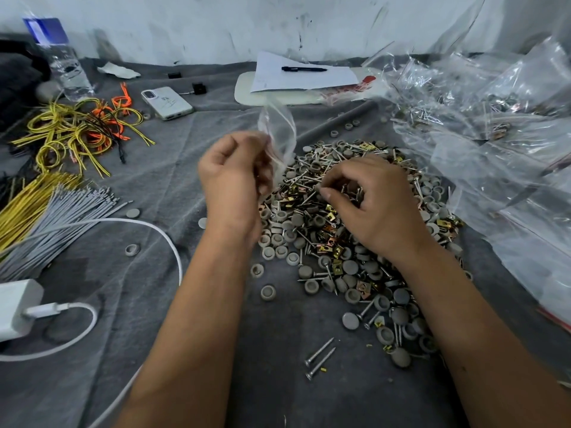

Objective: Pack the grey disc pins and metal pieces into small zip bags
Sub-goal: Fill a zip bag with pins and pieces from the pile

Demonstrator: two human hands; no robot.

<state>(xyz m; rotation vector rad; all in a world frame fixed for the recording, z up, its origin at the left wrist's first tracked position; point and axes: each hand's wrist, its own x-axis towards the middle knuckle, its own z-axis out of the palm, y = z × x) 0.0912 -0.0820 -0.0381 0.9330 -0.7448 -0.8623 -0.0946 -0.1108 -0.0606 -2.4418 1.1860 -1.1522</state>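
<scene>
A heap of grey disc caps, screws and gold metal clips point(355, 242) lies on the grey cloth, right of centre. My left hand point(231, 177) holds a small clear zip bag point(278, 131) upright at the heap's left edge; the bag looks blurred. Over the top of the heap, my right hand point(367, 196) has its fingers curled and pinches a few small metal pieces. Two loose screws point(319, 358) lie nearer to me.
Clear bags point(500, 125), some filled, pile up at the right. Yellow, orange and grey wires point(61, 156) sit at the left, with a white charger and cable point(18, 307). A phone point(167, 103), a bottle point(61, 60) and paper with a pen point(302, 72) lie behind.
</scene>
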